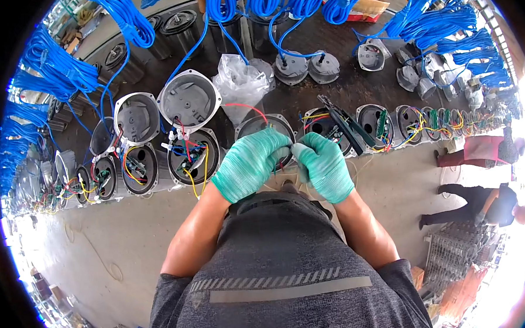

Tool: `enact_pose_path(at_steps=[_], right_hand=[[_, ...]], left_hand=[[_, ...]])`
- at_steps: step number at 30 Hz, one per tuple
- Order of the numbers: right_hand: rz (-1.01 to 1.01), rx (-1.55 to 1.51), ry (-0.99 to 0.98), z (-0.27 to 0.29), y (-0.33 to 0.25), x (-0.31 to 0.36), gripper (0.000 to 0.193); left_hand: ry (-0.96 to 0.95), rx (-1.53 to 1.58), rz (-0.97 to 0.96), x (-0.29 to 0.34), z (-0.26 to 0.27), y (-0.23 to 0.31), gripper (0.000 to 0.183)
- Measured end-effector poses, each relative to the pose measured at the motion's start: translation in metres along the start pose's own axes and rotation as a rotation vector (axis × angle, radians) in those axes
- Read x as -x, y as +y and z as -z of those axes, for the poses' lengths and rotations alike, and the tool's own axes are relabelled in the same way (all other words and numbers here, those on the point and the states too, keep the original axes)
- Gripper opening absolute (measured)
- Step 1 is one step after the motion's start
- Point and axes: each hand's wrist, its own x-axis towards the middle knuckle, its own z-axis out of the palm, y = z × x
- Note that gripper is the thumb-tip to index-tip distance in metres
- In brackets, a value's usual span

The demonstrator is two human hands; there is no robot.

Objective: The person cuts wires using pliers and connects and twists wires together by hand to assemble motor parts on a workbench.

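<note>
My left hand [252, 165] and my right hand [325, 169], both in green knit gloves, meet fingertip to fingertip over the near edge of the bench. Both are closed in a pinch; what is between the fingertips is too small and covered to name. Behind them stands an open round metal housing [266, 122], partly hidden by my left glove. A thin red wire [248, 106] arcs over its rim and runs out of sight behind that glove. Right of my hands, dark-handled pliers [341, 122] lie across another open housing [318, 123] with coloured wires.
Open housings with wires and circuit boards line the near edge. Grey end covers [189, 100], a clear plastic bag [240, 81] and coiled blue cables [114, 11] sit farther back. At right are two people [477, 200] and a wire-mesh crate [459, 250].
</note>
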Motion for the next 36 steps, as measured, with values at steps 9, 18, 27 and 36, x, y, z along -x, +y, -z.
enact_pose_path(at_steps=[9, 18, 27, 36], right_hand=[[0.095, -0.148, -0.012, 0.006, 0.019, 0.005, 0.020], [0.922, 0.817, 0.125, 0.013, 0.017, -0.010, 0.020], [-0.178, -0.247, -0.151, 0.010, 0.008, 0.003, 0.023], [0.889, 0.894, 0.001, 0.025, 0.010, -0.015, 0.013]], left_hand=[[0.012, -0.089, -0.091, -0.003, 0.009, 0.004, 0.014], [-0.026, -0.066, -0.073, -0.005, 0.009, 0.003, 0.015], [0.024, -0.159, -0.172, 0.000, 0.007, -0.006, 0.017], [-0.032, -0.027, 0.052, -0.005, 0.007, 0.003, 0.017]])
